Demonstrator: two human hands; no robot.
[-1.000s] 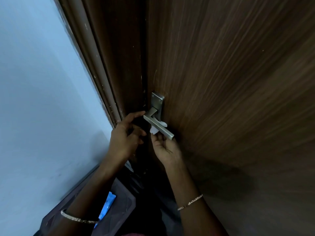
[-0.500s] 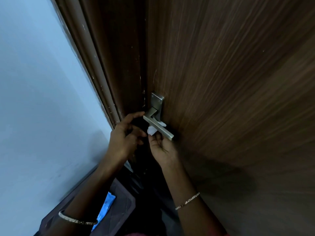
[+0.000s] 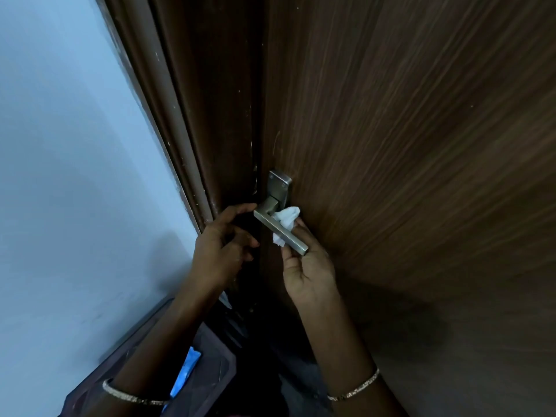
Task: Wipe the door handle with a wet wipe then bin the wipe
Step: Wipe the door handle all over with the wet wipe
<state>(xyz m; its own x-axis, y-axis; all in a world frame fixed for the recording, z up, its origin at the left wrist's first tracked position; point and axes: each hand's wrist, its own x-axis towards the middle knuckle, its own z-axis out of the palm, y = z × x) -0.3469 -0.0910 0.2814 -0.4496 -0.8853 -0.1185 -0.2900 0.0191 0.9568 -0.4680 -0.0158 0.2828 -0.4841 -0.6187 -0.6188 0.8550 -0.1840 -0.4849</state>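
A brushed-metal lever handle (image 3: 281, 231) sticks out from a dark wooden door (image 3: 406, 145) on a small square plate (image 3: 280, 185). My right hand (image 3: 310, 266) reaches up from below and presses a crumpled white wet wipe (image 3: 285, 219) against the back of the lever, between lever and door. The wipe shows above and below the bar. My left hand (image 3: 221, 245) hovers at the door's edge, its forefinger touching the lever's near end, the other fingers loosely curled and holding nothing.
The door frame (image 3: 180, 130) and a pale blue wall (image 3: 75, 176) are on the left. Below my left arm stands a dark stool or tray top (image 3: 210, 374) with a blue packet (image 3: 186, 368) lying on it. The floor below the handle is dark.
My right hand has pushed the wipe higher behind the lever, so more white shows above the bar. My left hand has hardly moved.
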